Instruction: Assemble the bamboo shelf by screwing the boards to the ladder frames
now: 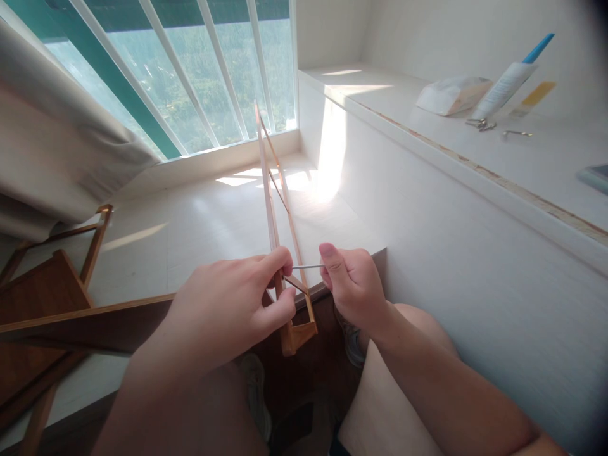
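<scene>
A long thin wooden frame with cross slats stands nearly upright in front of me, its lower end between my hands. My left hand is closed around the frame's lower part, fingers wrapped over a rail. My right hand is closed on a thin metal rod, apparently a hex key, whose tip reaches the frame near my left fingertips. Both hands are over a raised white platform edge, with my bare knees below.
More wooden furniture parts lie at the left. A curtain hangs by the barred window. On the white ledge at the right are a tube, a white packet and small metal keys.
</scene>
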`<state>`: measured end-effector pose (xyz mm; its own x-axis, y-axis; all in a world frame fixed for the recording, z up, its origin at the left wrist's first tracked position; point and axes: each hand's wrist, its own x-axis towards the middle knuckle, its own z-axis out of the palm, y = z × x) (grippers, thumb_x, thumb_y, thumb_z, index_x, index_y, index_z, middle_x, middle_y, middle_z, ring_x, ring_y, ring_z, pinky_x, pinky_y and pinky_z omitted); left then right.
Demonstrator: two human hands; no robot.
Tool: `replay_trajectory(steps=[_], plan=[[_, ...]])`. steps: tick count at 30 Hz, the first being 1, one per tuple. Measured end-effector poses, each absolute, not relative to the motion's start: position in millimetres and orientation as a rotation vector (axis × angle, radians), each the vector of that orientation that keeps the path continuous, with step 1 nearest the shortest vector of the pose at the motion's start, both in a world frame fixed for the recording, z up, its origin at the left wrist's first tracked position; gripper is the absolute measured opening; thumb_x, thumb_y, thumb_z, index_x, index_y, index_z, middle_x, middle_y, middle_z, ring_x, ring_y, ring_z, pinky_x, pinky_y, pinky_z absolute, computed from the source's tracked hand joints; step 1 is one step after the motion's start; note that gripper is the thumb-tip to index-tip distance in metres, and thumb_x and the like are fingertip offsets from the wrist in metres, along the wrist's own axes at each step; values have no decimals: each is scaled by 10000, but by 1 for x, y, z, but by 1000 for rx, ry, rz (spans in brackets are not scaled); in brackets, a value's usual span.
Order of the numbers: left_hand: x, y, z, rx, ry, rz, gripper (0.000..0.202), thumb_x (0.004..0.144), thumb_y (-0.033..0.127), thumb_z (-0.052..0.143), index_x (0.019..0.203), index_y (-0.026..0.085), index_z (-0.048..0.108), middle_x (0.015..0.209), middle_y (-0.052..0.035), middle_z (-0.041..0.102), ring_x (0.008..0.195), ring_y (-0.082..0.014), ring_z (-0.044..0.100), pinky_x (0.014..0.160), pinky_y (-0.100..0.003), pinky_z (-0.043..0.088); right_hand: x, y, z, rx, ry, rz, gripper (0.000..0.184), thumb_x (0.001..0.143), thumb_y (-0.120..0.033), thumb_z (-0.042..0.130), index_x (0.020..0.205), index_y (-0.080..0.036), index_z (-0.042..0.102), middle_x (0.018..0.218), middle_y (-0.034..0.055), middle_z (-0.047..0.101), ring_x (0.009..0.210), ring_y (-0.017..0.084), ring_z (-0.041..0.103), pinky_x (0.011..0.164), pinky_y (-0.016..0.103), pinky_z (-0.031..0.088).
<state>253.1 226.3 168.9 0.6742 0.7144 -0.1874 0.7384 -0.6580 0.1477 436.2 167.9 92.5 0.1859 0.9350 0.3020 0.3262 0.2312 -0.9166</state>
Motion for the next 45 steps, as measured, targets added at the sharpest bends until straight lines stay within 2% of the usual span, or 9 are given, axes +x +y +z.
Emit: replay_trajectory(steps=[9,17,28,35,45], plan=[[254,225,171,2665,1189,-159,184,920,488,440,998,347,530,726,87,658,610,-195,570,560,-300,255,436,173,83,-1221,-1560,500,481,1044,-325,448,604,-191,306,550,-55,274,512,71,267,519,265,241],[255,226,169,2687,1185,-154,202,921,494,432,1015,349,536,743,79,671,623,-204,579,563,-305,251,437,177,77,-1155,-1609,393,447,1041,-293,455,614,-193,371,557,-52,330,512,77,309,530,258,269],[254,225,171,2663,1176,-160,206,927,509,428,1007,346,526,747,72,671,641,-213,587,568,-308,250,440,180,69,-1182,-1692,306,459,1053,-388,383,629,-215,352,587,-30,355,557,116,329,580,301,286],[253,224,170,2661,1176,-163,219,937,504,412,1011,335,530,740,55,662,652,-214,597,574,-310,251,438,176,75,-1147,-1673,394,430,1045,-323,432,636,-205,371,590,-38,352,555,104,324,573,290,274],[253,224,171,2657,1163,-146,185,938,480,427,1002,339,527,738,69,662,649,-217,601,565,-313,251,432,176,80,-1275,-1425,765,571,1047,-444,405,541,-183,442,493,-36,421,473,83,382,531,260,328]])
